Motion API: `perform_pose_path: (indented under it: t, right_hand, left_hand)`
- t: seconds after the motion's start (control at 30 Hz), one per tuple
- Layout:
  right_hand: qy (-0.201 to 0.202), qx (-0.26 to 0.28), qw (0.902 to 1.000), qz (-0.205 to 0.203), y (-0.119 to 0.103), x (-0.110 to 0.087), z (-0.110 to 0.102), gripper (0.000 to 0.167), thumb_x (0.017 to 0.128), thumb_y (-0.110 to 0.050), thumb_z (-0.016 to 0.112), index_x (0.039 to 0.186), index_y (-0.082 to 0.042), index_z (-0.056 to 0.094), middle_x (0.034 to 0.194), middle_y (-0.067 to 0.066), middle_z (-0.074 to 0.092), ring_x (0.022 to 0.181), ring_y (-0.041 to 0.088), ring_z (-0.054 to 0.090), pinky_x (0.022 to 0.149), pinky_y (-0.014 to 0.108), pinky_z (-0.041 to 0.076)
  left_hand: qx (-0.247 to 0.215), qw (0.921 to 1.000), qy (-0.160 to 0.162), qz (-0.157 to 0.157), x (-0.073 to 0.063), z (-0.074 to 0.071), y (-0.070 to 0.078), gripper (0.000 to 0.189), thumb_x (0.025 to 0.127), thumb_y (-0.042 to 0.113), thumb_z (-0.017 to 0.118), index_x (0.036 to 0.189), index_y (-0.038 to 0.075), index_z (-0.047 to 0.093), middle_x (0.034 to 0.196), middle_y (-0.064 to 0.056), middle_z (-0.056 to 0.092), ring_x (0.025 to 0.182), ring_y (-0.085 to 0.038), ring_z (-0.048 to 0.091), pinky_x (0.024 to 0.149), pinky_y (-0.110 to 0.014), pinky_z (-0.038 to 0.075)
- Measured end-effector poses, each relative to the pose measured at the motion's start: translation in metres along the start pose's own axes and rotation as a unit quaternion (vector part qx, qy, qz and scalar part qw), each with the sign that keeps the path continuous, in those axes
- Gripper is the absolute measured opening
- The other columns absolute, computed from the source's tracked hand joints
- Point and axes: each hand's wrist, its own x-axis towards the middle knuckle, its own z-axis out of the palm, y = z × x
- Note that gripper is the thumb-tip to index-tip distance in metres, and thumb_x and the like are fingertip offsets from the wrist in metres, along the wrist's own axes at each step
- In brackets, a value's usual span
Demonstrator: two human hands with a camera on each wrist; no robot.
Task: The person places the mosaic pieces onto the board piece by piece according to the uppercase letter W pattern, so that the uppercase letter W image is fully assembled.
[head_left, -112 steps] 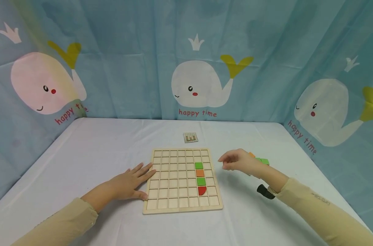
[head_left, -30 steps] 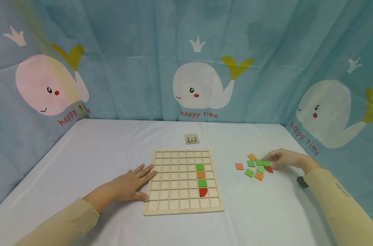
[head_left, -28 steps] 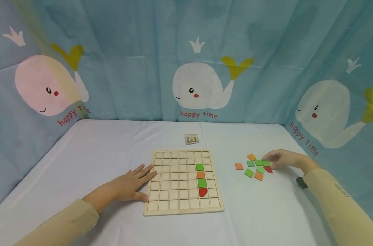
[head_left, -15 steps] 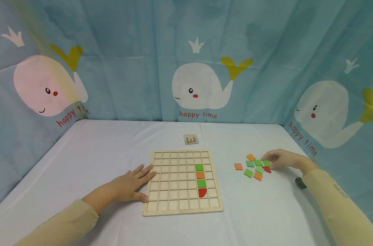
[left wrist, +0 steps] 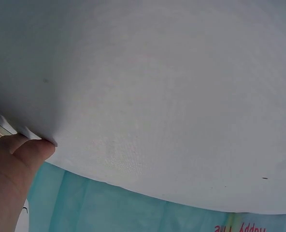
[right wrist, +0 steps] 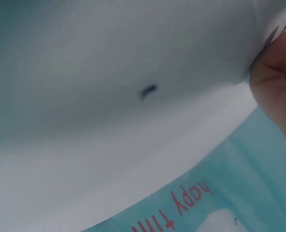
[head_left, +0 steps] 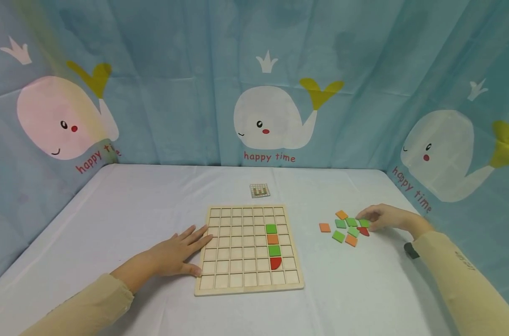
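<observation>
**Across the white tabletop (head_left: pixel 153 200): left hand (head_left: pixel 174 252) on the board (head_left: pixel 250 253), right hand (head_left: pixel 386 217) at the loose tiles (head_left: pixel 353 232)**

In the middle of my head feed, the wooden board lies flat, its grid 7 cells by 7. I count 4 pieces in its 6th column from the left: a green square (head_left: pixel 271 229) in the 3rd row from the far edge, then an orange square (head_left: pixel 273 239), a second green square (head_left: pixel 274 251) and a red quarter-circle (head_left: pixel 275 263). The left hand is spread wide, fingers and thumb resting along the board's left edge.

To the board's right I count 9 loose tiles: 5 green, 3 orange and 1 red. The right hand is bent low over them, thumb and fingertips close about the rightmost green tile (head_left: pixel 364 223), just beside the red tile (head_left: pixel 364 232). I cannot tell whether it pinches that green tile; my right wrist feed catches the hand only at its margin.

Beyond the board's far edge I see a small card (head_left: pixel 260 190) with a printed grid. A dark object (head_left: pixel 411 250), too indistinct for me to name, lies by the right sleeve (head_left: pixel 447 261). A blue whale-print curtain (head_left: pixel 174 116) hangs behind.
</observation>
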Motion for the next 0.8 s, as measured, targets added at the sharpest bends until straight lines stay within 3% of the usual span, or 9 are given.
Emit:
perform_pose_path:
  t: [0.27,0.4,0.6,0.8]
  right_hand:
    - [0.002,-0.003,1.0,-0.004,0.0011,-0.0018,-0.0002,0.04,0.085,-0.004,0.069,0.125,-0.001,0.063,0.134,0.026,0.052,0.123,0.048,0.044,0.099,0.063,0.037]
    - [0.015,-0.007,0.9998,-0.015,-0.0017,-0.0017,0.0001,0.039,0.084,-0.004,0.07,0.122,0.002,0.063,0.122,0.021,0.058,0.109,0.037,0.05,0.094,0.055,0.042]
    - [0.033,-0.025,0.9987,-0.028,-0.0006,0.0017,0.0015,0.037,0.084,-0.007,0.073,0.118,0.004,0.064,0.096,0.005,0.059,0.089,0.022,0.049,0.079,0.037,0.044]
    - [0.041,-0.009,0.9987,-0.03,-0.0054,-0.0023,0.0016,0.039,0.084,-0.015,0.075,0.116,0.004,0.062,0.097,0.006,0.061,0.088,0.022,0.051,0.077,0.036,0.046]
  left_hand:
    - [0.001,1.0,-0.001,-0.001,0.0002,0.0005,-0.0004,0.095,0.084,0.066,0.054,0.153,0.006,0.028,0.16,-0.018,0.013,0.143,-0.047,0.012,0.105,-0.07,0.021]
    - [0.006,1.0,0.0,0.001,0.001,0.0011,-0.0015,0.095,0.084,0.065,0.055,0.153,0.006,0.028,0.16,-0.019,0.013,0.143,-0.048,0.012,0.105,-0.07,0.021]
    - [0.003,1.0,-0.002,0.0,0.0018,0.0015,-0.0014,0.095,0.084,0.065,0.055,0.153,0.005,0.028,0.16,-0.019,0.014,0.143,-0.048,0.012,0.105,-0.07,0.021]
    - [0.002,1.0,-0.003,0.001,-0.0003,-0.0005,0.0023,0.094,0.084,0.063,0.057,0.153,0.005,0.028,0.16,-0.019,0.014,0.142,-0.049,0.012,0.104,-0.071,0.021]
